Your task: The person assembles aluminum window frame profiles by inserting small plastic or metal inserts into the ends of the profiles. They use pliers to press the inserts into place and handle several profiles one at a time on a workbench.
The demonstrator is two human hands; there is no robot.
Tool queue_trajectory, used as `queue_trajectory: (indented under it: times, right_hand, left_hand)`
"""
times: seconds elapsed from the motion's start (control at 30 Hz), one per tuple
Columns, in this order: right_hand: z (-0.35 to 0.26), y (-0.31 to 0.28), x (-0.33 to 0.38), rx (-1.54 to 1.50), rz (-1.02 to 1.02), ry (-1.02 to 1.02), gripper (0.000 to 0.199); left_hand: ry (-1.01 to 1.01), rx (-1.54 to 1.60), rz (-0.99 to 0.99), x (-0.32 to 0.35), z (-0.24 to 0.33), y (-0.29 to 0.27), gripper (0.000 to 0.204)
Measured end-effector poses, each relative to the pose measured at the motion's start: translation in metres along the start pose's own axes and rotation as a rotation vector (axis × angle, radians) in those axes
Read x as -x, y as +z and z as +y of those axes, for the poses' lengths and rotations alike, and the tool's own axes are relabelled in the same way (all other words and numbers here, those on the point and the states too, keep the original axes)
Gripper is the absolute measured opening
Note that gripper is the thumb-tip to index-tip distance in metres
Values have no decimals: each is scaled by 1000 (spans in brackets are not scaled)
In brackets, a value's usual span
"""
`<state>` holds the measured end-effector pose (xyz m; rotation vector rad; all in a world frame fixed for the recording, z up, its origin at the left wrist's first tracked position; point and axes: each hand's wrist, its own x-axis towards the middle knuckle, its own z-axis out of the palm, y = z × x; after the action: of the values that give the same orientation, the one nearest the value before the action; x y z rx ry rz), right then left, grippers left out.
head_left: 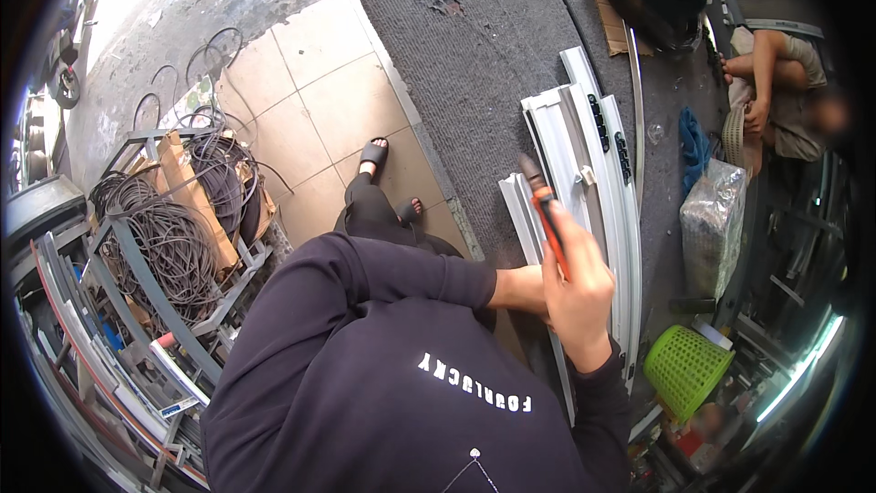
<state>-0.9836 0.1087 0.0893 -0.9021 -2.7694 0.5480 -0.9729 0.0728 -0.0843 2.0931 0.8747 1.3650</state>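
Holding orange-and-black-handled, dark-tipped hand tool [547, 219] above long, pale, channelled profiles [558, 137] | right hand [581, 288]: grip closed round it, tip outward, likely for control | left hand [532, 295]: mostly hidden, grip can't tell | profiles side by side, probably for reach

Blown-out daylight at upper left, glare along a white light strip [800, 369] at lower right, bent edges, black corners.
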Motion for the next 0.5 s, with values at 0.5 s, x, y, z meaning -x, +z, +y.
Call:
queue_trajectory:
  times: [0.5]
  right_hand:
    - [8, -6, -7, -166, 125, 64, 51]
  left_hand:
    - [186, -1092, -94, 2, 8, -18, 97]
